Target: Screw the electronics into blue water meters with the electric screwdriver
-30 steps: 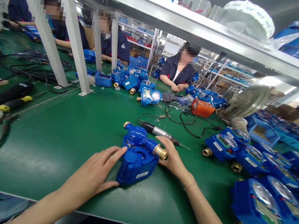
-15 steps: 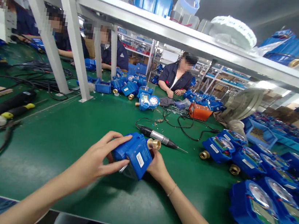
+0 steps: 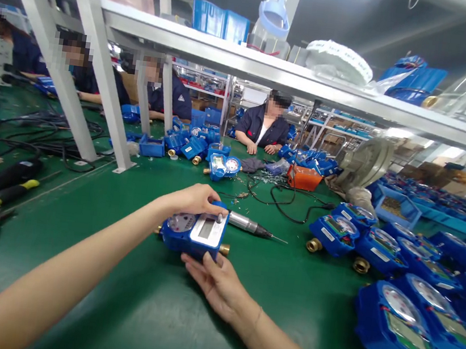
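A blue water meter [image 3: 189,243] is held over the green bench in front of me, its round dial and grey display facing up. Brass threaded ends stick out at its left and right. My left hand [image 3: 200,199] reaches across the far side, with the thumb by the display cover and the other fingers partly hidden behind. From below and nearer to me, my right hand [image 3: 218,287] grips the near edge, thumb on the housing and fingers underneath. Just behind the meter lies an electric screwdriver [image 3: 247,224], its bit pointing right and its rear end hidden.
Several opened blue meters [image 3: 409,335] stand in rows at the right. A blue bin [image 3: 396,206] of small parts and a fan [image 3: 365,163] are behind them. An orange box [image 3: 304,178] with a black cable sits farther back. A co-worker [image 3: 263,124] sits opposite. Tools [image 3: 3,190] lie left.
The meter has turned from showing its labelled side and underside to dial and display up. My left hand moved to its far side, my right hand to its near lower edge. The view shifted slightly.
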Available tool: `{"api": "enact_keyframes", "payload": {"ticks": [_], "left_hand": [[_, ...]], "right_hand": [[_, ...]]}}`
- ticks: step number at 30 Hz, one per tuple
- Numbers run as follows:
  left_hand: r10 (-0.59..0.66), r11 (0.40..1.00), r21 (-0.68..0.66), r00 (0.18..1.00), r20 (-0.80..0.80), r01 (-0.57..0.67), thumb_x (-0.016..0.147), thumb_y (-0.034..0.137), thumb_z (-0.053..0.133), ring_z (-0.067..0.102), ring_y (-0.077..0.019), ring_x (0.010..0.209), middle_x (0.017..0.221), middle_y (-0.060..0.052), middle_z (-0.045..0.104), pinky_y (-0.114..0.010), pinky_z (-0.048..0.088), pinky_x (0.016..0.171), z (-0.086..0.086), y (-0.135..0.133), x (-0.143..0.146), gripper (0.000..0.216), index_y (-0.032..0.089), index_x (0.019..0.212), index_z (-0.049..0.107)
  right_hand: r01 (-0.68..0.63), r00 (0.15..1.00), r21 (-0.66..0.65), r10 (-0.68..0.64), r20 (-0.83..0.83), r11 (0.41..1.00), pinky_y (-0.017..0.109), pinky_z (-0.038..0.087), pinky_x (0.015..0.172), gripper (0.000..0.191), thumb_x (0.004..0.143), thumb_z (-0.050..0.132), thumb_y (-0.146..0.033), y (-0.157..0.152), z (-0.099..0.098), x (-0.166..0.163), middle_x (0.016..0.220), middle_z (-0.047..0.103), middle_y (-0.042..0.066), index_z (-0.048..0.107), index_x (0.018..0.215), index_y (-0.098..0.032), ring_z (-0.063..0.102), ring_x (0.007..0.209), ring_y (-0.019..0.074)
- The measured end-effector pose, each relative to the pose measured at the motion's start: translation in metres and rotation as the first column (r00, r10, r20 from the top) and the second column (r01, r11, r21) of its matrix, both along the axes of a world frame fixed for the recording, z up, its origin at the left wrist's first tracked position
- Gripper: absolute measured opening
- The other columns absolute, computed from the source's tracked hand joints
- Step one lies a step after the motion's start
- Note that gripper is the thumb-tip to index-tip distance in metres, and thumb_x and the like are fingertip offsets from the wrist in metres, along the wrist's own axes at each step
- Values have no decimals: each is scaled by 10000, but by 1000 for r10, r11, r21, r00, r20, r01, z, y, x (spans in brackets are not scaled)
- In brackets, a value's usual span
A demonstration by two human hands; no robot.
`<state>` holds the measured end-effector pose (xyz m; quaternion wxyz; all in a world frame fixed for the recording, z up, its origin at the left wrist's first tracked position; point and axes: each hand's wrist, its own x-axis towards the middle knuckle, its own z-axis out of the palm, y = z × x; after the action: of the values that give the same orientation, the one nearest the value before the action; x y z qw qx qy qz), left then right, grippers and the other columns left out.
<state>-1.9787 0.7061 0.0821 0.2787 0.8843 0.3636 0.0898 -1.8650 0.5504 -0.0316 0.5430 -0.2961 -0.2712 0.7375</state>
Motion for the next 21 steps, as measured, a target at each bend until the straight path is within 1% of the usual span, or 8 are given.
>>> {"api": "enact_keyframes", "payload": {"ticks": [3, 7, 9, 11, 12, 15, 18, 21], "left_hand": [[-20, 998, -58, 999, -25, 19, 712, 687, 568, 506, -152, 614, 708, -13, 663, -238, 312, 525, -9, 19, 10, 579, 147, 840, 732], [-62, 995, -75, 998, 21, 64, 773, 674, 509, 565, -177, 710, 802, -29, 693, -232, 357, 583, -11, 21, 7, 569, 158, 876, 726], [-87, 993, -73, 993, 74, 92, 815, 648, 479, 595, -195, 810, 906, -35, 701, -231, 397, 669, -6, 16, 0, 551, 172, 968, 711], [-114, 991, -54, 988, 103, 120, 836, 626, 470, 594, -210, 921, 1045, -47, 675, -243, 420, 773, -1, 8, -9, 551, 194, 1122, 656], [-135, 990, -32, 987, 91, 138, 827, 622, 492, 580, -219, 975, 1118, -58, 643, -257, 423, 821, 0, 3, -14, 579, 207, 1215, 601], [-213, 970, 115, 977, -23, 214, 713, 615, 635, 472, -275, 1169, 1316, -102, 486, -344, 392, 964, 3, -11, -24, 854, 245, 1429, 351], [-235, 932, 252, 964, -126, 260, 647, 588, 689, 352, -330, 1278, 1413, -132, 357, -428, 345, 1028, 4, -21, -21, 1020, 253, 1480, 206], [-273, 908, 244, 923, -270, 340, 658, 585, 661, 444, -334, 1197, 1368, -155, 383, -409, 421, 953, 12, -27, -6, 994, 229, 1473, 218]], "right_hand": [[-23, 999, -57, 25, 48, 998, 305, 473, 987, 502, 709, 782, -352, -13, 8, 7, 1171, 651, 145, 556, 1093, -120, 634, 1090, 198], [-40, 853, 18, 24, 521, 999, 333, 535, 573, 401, 752, 694, -496, -17, 22, 40, 694, 685, 54, 567, 922, -156, 668, 578, 199], [55, 619, 276, -250, 745, 959, 371, 533, 628, 388, 727, 706, -514, -7, 29, 60, 699, 655, 43, 596, 875, -172, 645, 625, 206], [46, 417, 507, -478, 773, 861, 433, 503, 865, 535, 620, 802, -478, 9, 32, 73, 996, 652, 93, 606, 1023, -186, 629, 934, 258], [4, 384, 552, -511, 769, 834, 459, 442, 979, 720, 551, 847, -459, 18, 31, 76, 1183, 589, 119, 559, 1155, -195, 562, 1102, 288], [-123, 453, 526, -424, 784, 842, 498, 236, 1143, 1214, 418, 904, -437, 42, 19, 69, 1483, 298, 171, 265, 1422, -196, 286, 1376, 329], [-153, 557, 524, -365, 746, 838, 506, 204, 1153, 1287, 436, 902, -422, 57, 6, 54, 1507, 242, 179, 142, 1453, -211, 263, 1390, 328], [-140, 639, 534, -336, 692, 834, 496, 296, 1115, 1239, 478, 890, -388, 61, 1, 47, 1468, 315, 165, 128, 1443, -234, 387, 1319, 318]]}}
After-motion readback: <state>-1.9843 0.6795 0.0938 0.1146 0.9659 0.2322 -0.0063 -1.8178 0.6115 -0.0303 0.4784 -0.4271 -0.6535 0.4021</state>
